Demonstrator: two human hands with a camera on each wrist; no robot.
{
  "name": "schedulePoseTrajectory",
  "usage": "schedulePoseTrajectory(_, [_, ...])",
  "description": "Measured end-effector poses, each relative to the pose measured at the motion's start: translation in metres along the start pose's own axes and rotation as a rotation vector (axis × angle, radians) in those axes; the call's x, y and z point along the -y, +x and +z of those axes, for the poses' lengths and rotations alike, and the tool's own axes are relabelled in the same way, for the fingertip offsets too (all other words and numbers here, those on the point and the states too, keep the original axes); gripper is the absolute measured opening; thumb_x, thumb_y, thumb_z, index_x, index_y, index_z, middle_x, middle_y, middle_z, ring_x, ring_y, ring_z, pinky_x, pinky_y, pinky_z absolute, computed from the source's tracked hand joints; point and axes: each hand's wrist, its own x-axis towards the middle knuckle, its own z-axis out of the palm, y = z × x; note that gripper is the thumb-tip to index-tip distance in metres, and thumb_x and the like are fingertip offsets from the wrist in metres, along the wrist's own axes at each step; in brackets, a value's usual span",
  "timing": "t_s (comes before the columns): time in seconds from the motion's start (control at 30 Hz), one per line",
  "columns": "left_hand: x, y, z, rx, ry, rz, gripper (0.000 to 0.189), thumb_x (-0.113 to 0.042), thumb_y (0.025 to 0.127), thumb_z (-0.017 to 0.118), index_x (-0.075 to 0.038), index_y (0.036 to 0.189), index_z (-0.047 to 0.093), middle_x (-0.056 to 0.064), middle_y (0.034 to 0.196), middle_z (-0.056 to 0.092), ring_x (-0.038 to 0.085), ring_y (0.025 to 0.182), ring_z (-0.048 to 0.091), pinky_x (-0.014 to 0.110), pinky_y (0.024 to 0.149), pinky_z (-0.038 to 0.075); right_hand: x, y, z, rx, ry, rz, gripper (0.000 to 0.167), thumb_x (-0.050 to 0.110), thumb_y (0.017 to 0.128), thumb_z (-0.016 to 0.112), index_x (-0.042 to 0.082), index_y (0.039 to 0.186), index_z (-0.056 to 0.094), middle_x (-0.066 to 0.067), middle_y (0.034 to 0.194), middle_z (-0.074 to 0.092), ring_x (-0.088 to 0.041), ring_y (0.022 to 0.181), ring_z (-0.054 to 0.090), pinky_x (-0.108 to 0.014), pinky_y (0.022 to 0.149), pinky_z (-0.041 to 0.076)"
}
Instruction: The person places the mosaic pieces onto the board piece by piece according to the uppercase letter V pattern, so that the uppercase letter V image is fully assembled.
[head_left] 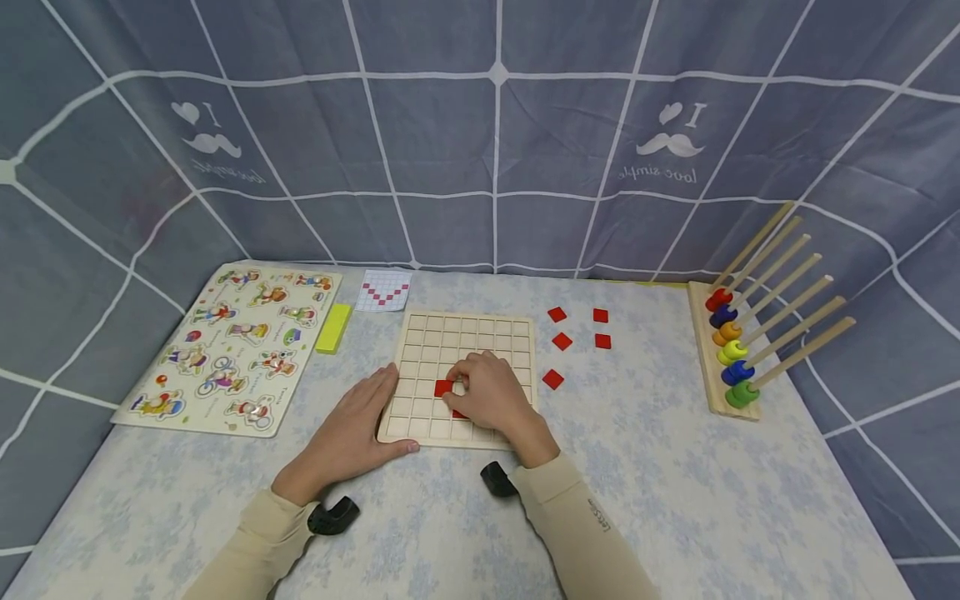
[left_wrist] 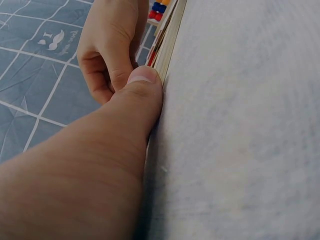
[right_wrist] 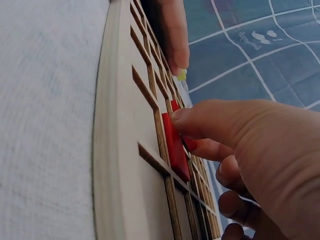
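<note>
A square wooden grid board (head_left: 427, 333) lies on the table. My left hand (head_left: 352, 425) rests at its near left corner, fingers along the left side and thumb (left_wrist: 142, 82) against the front edge. Over the board's middle, my right hand (head_left: 491, 396) pinches a red square tile (right_wrist: 190, 143) between thumb and index finger, mostly hidden from above. One red tile (head_left: 443, 388) sits in the grid just left of those fingertips. Another red tile (right_wrist: 175, 150) lies in the nearer row, right under the thumb and partly covered in the head view.
Several loose red tiles (head_left: 562, 341) lie right of the board. A card with a V pattern (head_left: 383, 290) and a yellow block (head_left: 333, 328) lie behind left. A picture puzzle board (head_left: 232, 350) is at far left, a bead stand with pegs (head_left: 738, 367) at right.
</note>
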Motion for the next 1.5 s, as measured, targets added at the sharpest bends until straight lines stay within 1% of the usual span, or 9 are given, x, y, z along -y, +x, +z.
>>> schedulePoseTrajectory(0.07, [0.000,0.000,0.000,0.006,0.000,-0.003,0.118,-0.067,0.083,0.073,-0.002,0.163,0.016,0.015,0.170,0.021,0.036,0.157,0.023,0.057,0.125,0.024,0.001,0.000,0.000,0.002,0.009,0.008,0.020,0.029,0.089,0.075,0.016,0.103,0.078,0.006,0.075,0.054,-0.014,0.086,0.055,-0.042,0.100,0.049])
schedulePoseTrajectory(0.1, [0.000,0.000,-0.001,0.010,0.000,-0.005,0.118,-0.067,0.083,0.073,-0.002,0.163,0.016,0.015,0.171,0.020,0.036,0.157,0.023,0.056,0.125,0.024,0.001,0.000,0.000,0.001,0.011,0.009,0.020,0.029,0.089,0.075,0.016,0.103,0.078,0.006,0.075,0.054,-0.014,0.086,0.056,-0.043,0.104,0.049])
schedulePoseTrajectory(0.23, [0.000,0.000,-0.001,0.017,0.000,-0.009,0.119,-0.068,0.083,0.073,-0.003,0.164,0.015,0.015,0.171,0.020,0.035,0.157,0.022,0.056,0.126,0.023,0.001,0.001,0.001,-0.003,0.011,0.016,0.019,0.029,0.089,0.075,0.016,0.102,0.078,0.006,0.074,0.054,-0.014,0.082,0.054,-0.038,0.093,0.051])
schedulePoseTrajectory(0.33, [0.000,-0.001,-0.001,0.010,-0.002,-0.005,0.118,-0.067,0.082,0.073,-0.002,0.163,0.016,0.015,0.170,0.021,0.036,0.157,0.023,0.056,0.126,0.024,0.001,0.001,0.003,0.001,0.007,0.019,0.019,0.030,0.088,0.075,0.017,0.102,0.078,0.007,0.073,0.054,-0.013,0.079,0.050,-0.032,0.077,0.045])
schedulePoseTrajectory(0.63, [-0.001,-0.002,-0.001,-0.003,0.000,0.000,0.117,-0.066,0.083,0.073,-0.002,0.163,0.018,0.016,0.170,0.022,0.036,0.156,0.024,0.057,0.125,0.025,0.002,0.002,0.003,0.005,0.022,0.026,0.019,0.029,0.089,0.075,0.017,0.103,0.080,0.006,0.071,0.055,-0.012,0.075,0.050,-0.027,0.068,0.042])
schedulePoseTrajectory(0.9, [0.000,-0.002,-0.001,0.008,0.005,-0.011,0.115,-0.065,0.084,0.072,-0.002,0.163,0.017,0.016,0.170,0.021,0.036,0.157,0.023,0.056,0.125,0.024,0.004,0.002,0.002,0.009,0.042,0.023,0.023,0.028,0.089,0.077,0.016,0.108,0.081,0.008,0.065,0.055,-0.011,0.070,0.050,-0.025,0.070,0.044])
schedulePoseTrajectory(1.1, [-0.001,-0.001,0.000,0.012,-0.008,-0.013,0.117,-0.066,0.083,0.073,-0.002,0.163,0.017,0.015,0.171,0.020,0.035,0.157,0.022,0.056,0.126,0.024,0.001,0.001,0.003,0.022,0.076,0.048,0.025,0.033,0.089,0.080,0.018,0.109,0.081,0.007,0.062,0.051,-0.008,0.062,0.047,-0.022,0.064,0.042])
schedulePoseTrajectory(1.23, [-0.001,-0.002,-0.001,0.027,-0.015,-0.019,0.118,-0.067,0.082,0.073,-0.004,0.164,0.015,0.013,0.171,0.019,0.034,0.158,0.021,0.055,0.127,0.022,-0.001,0.001,0.004,0.018,0.110,0.053,0.027,0.037,0.088,0.080,0.019,0.109,0.082,0.007,0.062,0.052,-0.008,0.062,0.048,-0.022,0.064,0.043])
schedulePoseTrajectory(1.5, [-0.001,-0.001,-0.001,0.015,-0.009,-0.014,0.118,-0.068,0.083,0.072,-0.003,0.164,0.015,0.014,0.171,0.019,0.035,0.158,0.021,0.056,0.126,0.023,-0.011,-0.003,-0.004,-0.019,0.208,0.011,0.034,0.037,0.090,0.079,0.014,0.115,0.080,0.005,0.063,0.050,-0.008,0.062,0.046,-0.021,0.061,0.043])
